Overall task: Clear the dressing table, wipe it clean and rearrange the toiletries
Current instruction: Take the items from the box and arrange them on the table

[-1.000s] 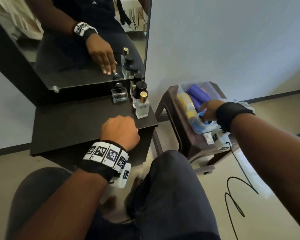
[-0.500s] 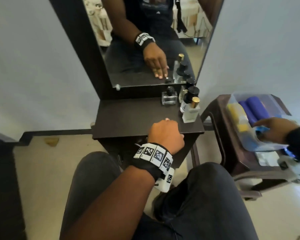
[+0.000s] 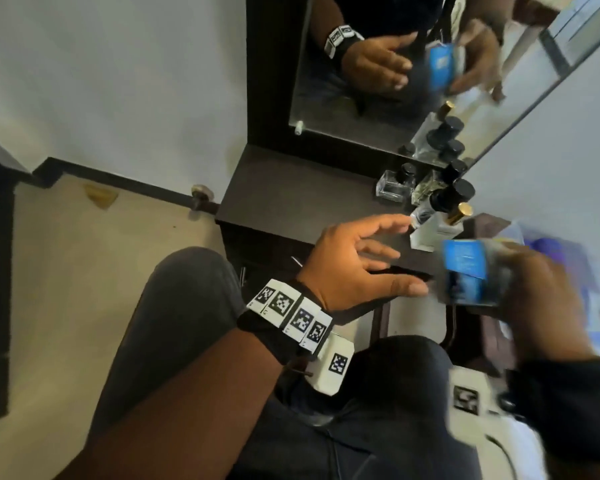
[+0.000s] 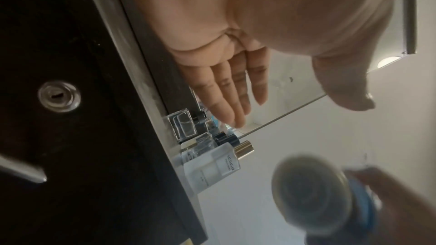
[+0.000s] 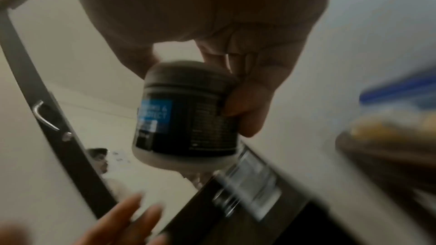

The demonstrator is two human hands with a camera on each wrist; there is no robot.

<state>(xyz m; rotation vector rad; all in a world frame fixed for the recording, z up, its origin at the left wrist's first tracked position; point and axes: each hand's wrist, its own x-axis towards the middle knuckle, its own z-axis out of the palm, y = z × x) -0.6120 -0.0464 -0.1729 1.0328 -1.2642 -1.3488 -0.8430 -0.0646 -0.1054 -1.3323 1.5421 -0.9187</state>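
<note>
A dressing table of dark wood is shown below a wall mirror; its near and left surface is bare. At its right rear corner a cluster of perfume bottles is seen, standing close together, the frontmost a white bottle with a gold cap. To the right of the table a stool is partly seen, bearing a blurred plastic tub of further toiletries.

The left hand is held above the table's front edge with fingers spread and straight, nothing being gripped; its fingertips lie near the white bottle, contact not being discernible. The right hand is wrapped around a jar, dark with a blue label, carried in the air between stool and table, just beside the left thumb. In the right wrist view the jar is seen tilted, pinched at its lid end by thumb and fingers.

The jar is judged to be rigid plastic, smooth and moderately heavy if full; a grasp around the body, below the lid, is judged safer than one on the lid alone. The glass bottles are judged fragile and easily toppled, so the jar is best set down well apart from them.
</note>
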